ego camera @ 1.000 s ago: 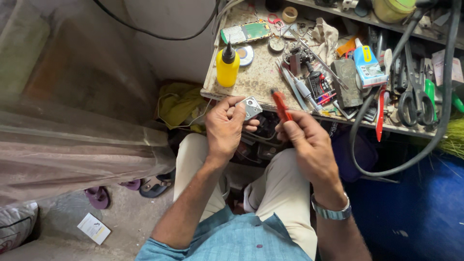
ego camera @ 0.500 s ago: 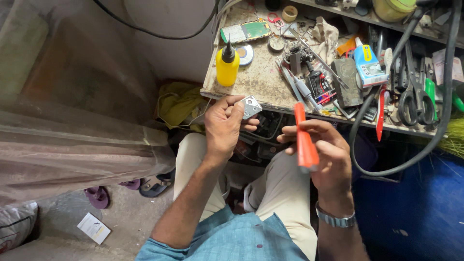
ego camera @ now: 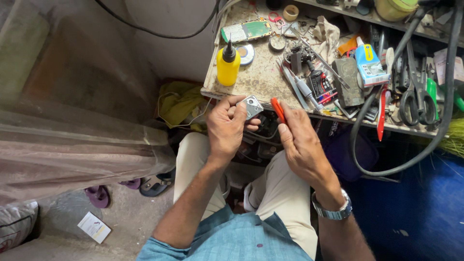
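- Head view: a small square grey metal part (ego camera: 252,106), flat with a round hole in its face, is gripped in the closed left hand (ego camera: 227,126) just below the bench (ego camera: 261,77) edge.
- An orange-handled tool (ego camera: 277,109) is clasped in the closed right hand (ego camera: 302,145), close beside the part.

A worn, stained workbench (ego camera: 261,79) is standing just beyond the hands, its top crowded with clutter: a yellow squeeze bottle (ego camera: 228,66) is sitting beyond the left hand, and scissors (ego camera: 416,99) are lying well off to the right of the right hand. A thick black cable (ego camera: 386,171) is looping down over the bench's front edge, right of the right hand. Far left of the hands, a sheet of clear plastic (ego camera: 72,154) is draping across a grey concrete floor (ego camera: 121,217), where purple sandals (ego camera: 99,195) and a white card (ego camera: 94,227) are lying. Soft daylight is falling evenly.
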